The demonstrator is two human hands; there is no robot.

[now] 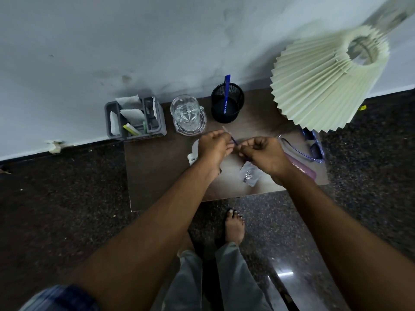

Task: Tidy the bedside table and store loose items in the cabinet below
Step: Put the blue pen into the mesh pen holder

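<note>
Over the bedside table (157,176), on my feed, 2 hands meet on 1 thin pen (234,142), held above the middle of the tabletop. The left hand (214,145) curls its fingers round the far part, where a pale tip pokes out, while the right hand (262,153) pinches the near end. Along the wall behind them stand 4 things: a grey caddy (134,131) stuffed with paper scraps at the left rear corner, a glass jug (187,115) just beside it, a black mesh cup (227,108) with 1 blue pen (226,86) upright in it, and a pleated lamp shade (325,79) at the right rear. Sunglasses (314,149) lie at the right edge beneath the shade, near a pink case (302,168). A clear packet (250,175) with a metal piece inside lies by the right wrist. A white thing (192,154) shows partly under the left hand; I cannot tell what it is.
</note>
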